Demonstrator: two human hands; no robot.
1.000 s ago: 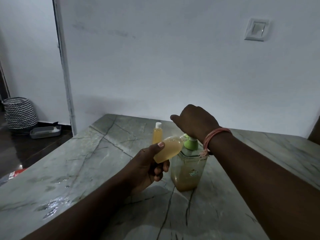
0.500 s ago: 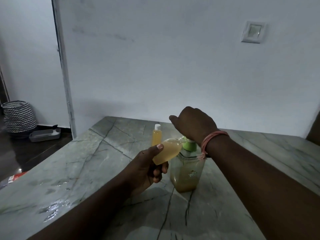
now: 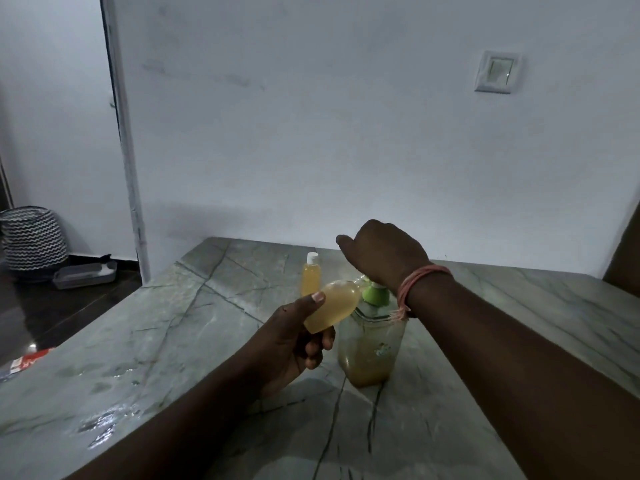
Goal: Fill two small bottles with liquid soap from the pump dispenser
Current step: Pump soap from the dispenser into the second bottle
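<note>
My left hand (image 3: 294, 344) grips a small amber-filled bottle (image 3: 332, 306), tilted so its mouth points up and right at the pump's nozzle. The clear pump dispenser (image 3: 372, 348), about a third full of brownish soap, stands on the marble table (image 3: 173, 341) with its green collar (image 3: 375, 295) showing. My right hand (image 3: 384, 254) rests on top of the pump head and hides it; a pink thread band circles the wrist. A second small bottle (image 3: 310, 277), full of yellow liquid with a white cap, stands upright behind the one I hold.
A wet patch (image 3: 104, 424) glistens on the table's near left. The white wall (image 3: 346, 133) runs right behind the table, with a switch plate (image 3: 497, 72). On the dark floor at left are a striped basket (image 3: 33, 239) and a grey tray (image 3: 85, 274).
The camera view has shifted slightly, so the scene sits a little lower in frame. Both hands, the held bottle and the dispenser keep the same pose relative to each other.
</note>
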